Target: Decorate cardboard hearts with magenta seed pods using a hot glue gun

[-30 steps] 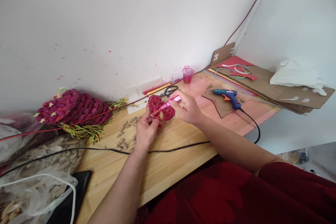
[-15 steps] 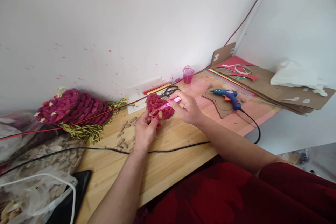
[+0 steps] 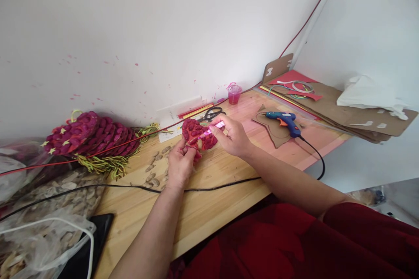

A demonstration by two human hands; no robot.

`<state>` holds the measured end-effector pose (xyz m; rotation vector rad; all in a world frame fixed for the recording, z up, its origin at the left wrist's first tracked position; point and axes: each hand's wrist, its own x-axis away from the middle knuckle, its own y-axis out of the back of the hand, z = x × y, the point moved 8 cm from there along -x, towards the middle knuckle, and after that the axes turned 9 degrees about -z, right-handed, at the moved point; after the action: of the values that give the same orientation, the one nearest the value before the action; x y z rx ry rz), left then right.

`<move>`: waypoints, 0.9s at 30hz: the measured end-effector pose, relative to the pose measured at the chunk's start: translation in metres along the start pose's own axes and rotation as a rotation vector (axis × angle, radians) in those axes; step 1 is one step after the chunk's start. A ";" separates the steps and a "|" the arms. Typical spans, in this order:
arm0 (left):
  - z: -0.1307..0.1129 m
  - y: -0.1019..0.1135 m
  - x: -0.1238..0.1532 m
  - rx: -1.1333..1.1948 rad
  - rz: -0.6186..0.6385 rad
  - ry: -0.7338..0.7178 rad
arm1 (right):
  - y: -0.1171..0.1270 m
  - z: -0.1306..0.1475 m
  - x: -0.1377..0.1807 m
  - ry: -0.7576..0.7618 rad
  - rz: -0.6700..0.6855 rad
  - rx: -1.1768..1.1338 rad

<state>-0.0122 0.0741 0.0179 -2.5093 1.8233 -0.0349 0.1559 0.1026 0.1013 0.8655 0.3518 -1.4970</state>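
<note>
Bumpy craft piece [image 3: 194,129] is magenta over red, one tan lump [image 3: 199,143] showing; left hand [image 3: 182,159] pinches it, right hand [image 3: 231,136] grips a pinkish stick [image 3: 207,132].

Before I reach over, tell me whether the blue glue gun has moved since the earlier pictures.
No; the glue gun has stayed put, judged against the pink cup.

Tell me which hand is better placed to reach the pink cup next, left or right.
Probably the right hand: it is nearer the cup and holds the pink stick, while the left hand is farther off, holding the red piece.
</note>
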 end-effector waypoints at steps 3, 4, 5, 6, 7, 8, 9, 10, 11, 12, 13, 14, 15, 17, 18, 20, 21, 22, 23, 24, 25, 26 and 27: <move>0.004 0.000 -0.001 0.041 -0.003 0.038 | 0.000 0.001 0.001 -0.007 -0.005 -0.011; 0.006 0.000 -0.001 0.050 -0.007 0.051 | 0.000 0.001 0.001 -0.011 -0.006 -0.016; 0.007 0.000 -0.002 0.060 -0.007 0.063 | 0.000 0.001 0.001 -0.016 -0.007 -0.020; 0.008 0.000 -0.002 0.069 -0.007 0.075 | 0.000 0.001 0.001 -0.021 -0.007 -0.020; 0.009 0.000 -0.002 0.078 -0.006 0.084 | 0.000 0.000 0.002 -0.022 -0.006 -0.015; 0.010 0.000 -0.002 0.090 -0.005 0.089 | 0.000 0.000 0.001 -0.021 -0.005 -0.009; 0.010 -0.001 -0.003 0.100 -0.003 0.091 | -0.001 -0.001 0.001 -0.017 -0.004 -0.002; 0.010 -0.001 -0.003 0.109 -0.003 0.090 | -0.001 -0.001 0.001 -0.013 -0.004 0.002; 0.009 -0.001 -0.003 0.114 -0.003 0.087 | -0.001 -0.001 0.001 -0.009 -0.006 0.006; 0.009 -0.001 -0.002 0.115 -0.002 0.086 | 0.000 -0.001 0.001 -0.005 -0.011 0.007; 0.009 -0.002 -0.002 0.111 0.000 0.083 | 0.000 -0.001 0.000 -0.002 -0.016 0.005; 0.008 -0.001 -0.002 0.103 0.001 0.076 | 0.001 0.000 0.000 -0.003 -0.021 -0.001; 0.007 -0.001 -0.002 0.089 0.000 0.065 | 0.001 0.000 0.000 -0.007 -0.023 -0.008; 0.004 0.000 -0.002 0.039 0.000 0.029 | 0.000 0.000 0.000 -0.018 -0.016 -0.021; 0.003 0.001 -0.001 0.006 -0.001 0.008 | -0.001 -0.001 0.000 -0.022 -0.012 -0.021; -0.002 0.002 -0.001 -0.072 -0.004 -0.042 | 0.000 -0.001 0.000 -0.020 -0.020 -0.016; -0.004 0.002 0.000 -0.113 -0.008 -0.071 | 0.001 0.000 0.000 -0.016 -0.029 -0.020; -0.007 0.002 0.000 -0.149 -0.015 -0.102 | 0.002 0.001 0.000 -0.010 -0.037 -0.032; -0.009 0.002 0.001 -0.182 -0.021 -0.134 | 0.003 0.003 0.000 -0.003 -0.041 -0.051; -0.012 0.002 0.002 -0.213 -0.024 -0.165 | 0.003 0.005 0.000 0.005 -0.041 -0.077; -0.014 0.002 0.003 -0.241 -0.028 -0.196 | 0.003 0.008 0.001 0.016 -0.035 -0.102; -0.016 0.001 0.004 -0.270 -0.033 -0.228 | 0.003 0.011 0.001 0.028 -0.024 -0.123; -0.018 0.001 0.005 -0.301 -0.037 -0.261 | 0.002 0.013 0.002 0.039 -0.011 -0.136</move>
<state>-0.0120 0.0690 0.0357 -2.5803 1.7887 0.5794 0.1538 0.0921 0.1093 0.7861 0.4820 -1.4508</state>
